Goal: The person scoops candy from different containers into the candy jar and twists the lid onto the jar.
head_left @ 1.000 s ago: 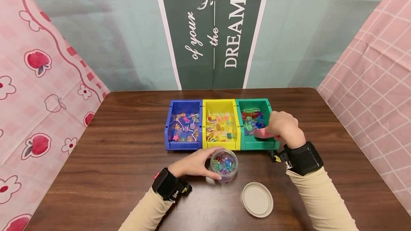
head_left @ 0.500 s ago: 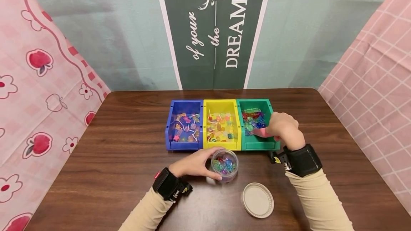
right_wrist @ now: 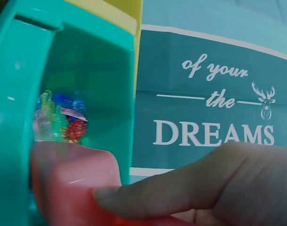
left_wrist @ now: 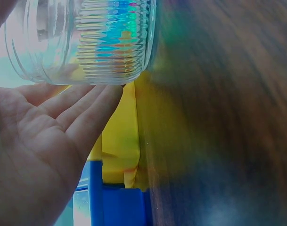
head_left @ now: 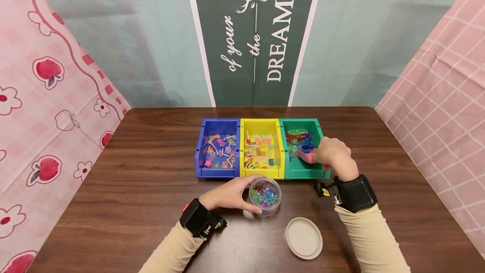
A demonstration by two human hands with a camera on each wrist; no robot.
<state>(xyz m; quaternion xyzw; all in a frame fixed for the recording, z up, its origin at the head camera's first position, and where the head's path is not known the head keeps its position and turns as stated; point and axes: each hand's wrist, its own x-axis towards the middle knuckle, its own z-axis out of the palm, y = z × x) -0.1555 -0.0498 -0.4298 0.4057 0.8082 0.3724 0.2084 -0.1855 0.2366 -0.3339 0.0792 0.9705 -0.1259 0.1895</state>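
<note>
My left hand (head_left: 233, 195) holds a clear ribbed jar (head_left: 270, 212) on the table, thumb on the near side and fingers on the far side. Colourful translucent beads lie inside the jar. In the left wrist view, the fingers (left_wrist: 94, 110) lie along the jar's wall (left_wrist: 44, 42). My right hand (head_left: 333, 156) grips a pink scoop (head_left: 307, 157) inside the green bin (head_left: 307, 174), its tip at a pile of translucent beads (head_left: 297, 137). From the right wrist, the thumb (right_wrist: 138, 197) presses on the scoop (right_wrist: 84, 181); its contents are hidden.
A blue bin (head_left: 217, 173) and a yellow bin (head_left: 262, 173) adjoin the green one on the left, both holding small candy-like charms, some on sticks. A round pale lid (head_left: 304, 238) lies on the wooden table (head_left: 151, 151), right of the jar. Cloth curtains hang around the table.
Inside the green bin, the scoop has shifted slightly left and tilted towards the beads, and my right hand has turned with it. My left hand and the jar have stayed in place.
</note>
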